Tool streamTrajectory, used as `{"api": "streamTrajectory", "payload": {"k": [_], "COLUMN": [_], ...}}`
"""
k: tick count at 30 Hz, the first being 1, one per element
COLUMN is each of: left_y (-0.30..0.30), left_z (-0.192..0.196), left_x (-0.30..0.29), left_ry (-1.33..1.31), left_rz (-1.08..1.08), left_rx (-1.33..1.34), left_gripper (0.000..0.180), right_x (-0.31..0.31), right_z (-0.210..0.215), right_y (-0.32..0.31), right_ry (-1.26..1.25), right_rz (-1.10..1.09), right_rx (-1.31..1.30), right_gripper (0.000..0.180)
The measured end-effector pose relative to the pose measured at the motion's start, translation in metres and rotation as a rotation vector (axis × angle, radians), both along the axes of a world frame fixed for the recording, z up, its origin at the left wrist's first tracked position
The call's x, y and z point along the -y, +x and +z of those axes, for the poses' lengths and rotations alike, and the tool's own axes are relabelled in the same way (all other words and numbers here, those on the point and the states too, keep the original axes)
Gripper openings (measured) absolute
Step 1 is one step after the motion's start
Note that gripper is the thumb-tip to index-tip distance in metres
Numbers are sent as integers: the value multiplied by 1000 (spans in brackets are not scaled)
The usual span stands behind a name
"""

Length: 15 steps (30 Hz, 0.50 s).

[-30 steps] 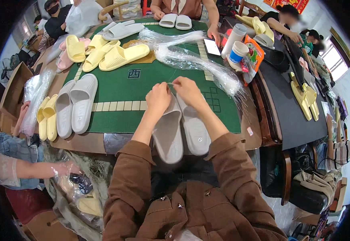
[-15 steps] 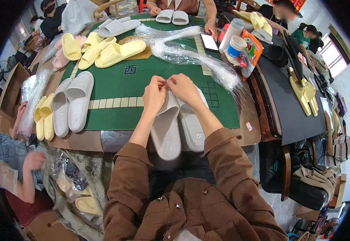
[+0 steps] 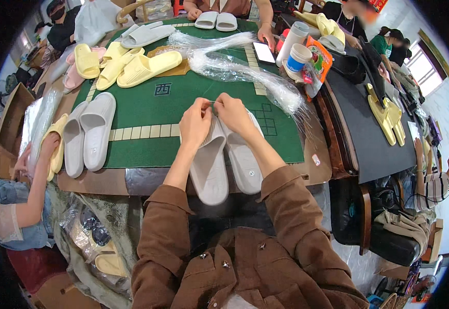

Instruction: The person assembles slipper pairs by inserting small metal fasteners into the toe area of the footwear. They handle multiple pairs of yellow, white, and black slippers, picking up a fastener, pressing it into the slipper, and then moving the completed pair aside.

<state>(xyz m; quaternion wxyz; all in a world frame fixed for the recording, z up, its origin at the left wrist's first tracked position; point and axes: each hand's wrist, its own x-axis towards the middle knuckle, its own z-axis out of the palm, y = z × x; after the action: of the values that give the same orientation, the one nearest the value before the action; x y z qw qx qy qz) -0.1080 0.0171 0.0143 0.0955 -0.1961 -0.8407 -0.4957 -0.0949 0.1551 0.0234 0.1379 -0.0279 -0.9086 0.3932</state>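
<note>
A pair of grey slippers lies in front of me at the near edge of the table, the left slipper (image 3: 209,170) and the right slipper (image 3: 247,172) side by side with their toes away from me. Over the toes, my left hand (image 3: 195,123) is closed in a pinch. Close beside it my right hand (image 3: 233,114) pinches too. A thin clear strand (image 3: 212,101) seems to run between the fingertips; its ends are hidden. Beyond the hands lies a bundle of thin clear plastic strands (image 3: 224,64) in a clear bag.
Another grey pair (image 3: 99,131) and yellow slippers (image 3: 150,69) lie on the green mat (image 3: 147,110). A co-worker's hand (image 3: 52,144) at the left touches yellow slippers. A phone (image 3: 263,52), a paper cup (image 3: 298,59) and a white bottle stand far right. Someone sits opposite.
My hands stay pinched over the toes, almost unmoved. At the left, the co-worker's hand has reached up onto the yellow slippers. The whole view has shifted slightly.
</note>
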Motion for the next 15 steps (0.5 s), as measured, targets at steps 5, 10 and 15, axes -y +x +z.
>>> {"api": "streamTrajectory", "payload": {"k": [5,10,15], "left_y": [1,-4,0], "left_z": [1,-9,-5], "left_x": [-6,0,-3], "left_ry": [-86,52,35], "left_rz": [11,40,39], "left_rx": [-23,-25,-21], "left_gripper": [14,12,12], "right_x": [-2,7,-4], "right_z": [-8,2,2], "right_y": [-2,0,0], "right_ry": [291,583,505], "right_rz": [-40,62,77], "right_rx": [-180,72,50], "right_gripper": [16,21,25]}}
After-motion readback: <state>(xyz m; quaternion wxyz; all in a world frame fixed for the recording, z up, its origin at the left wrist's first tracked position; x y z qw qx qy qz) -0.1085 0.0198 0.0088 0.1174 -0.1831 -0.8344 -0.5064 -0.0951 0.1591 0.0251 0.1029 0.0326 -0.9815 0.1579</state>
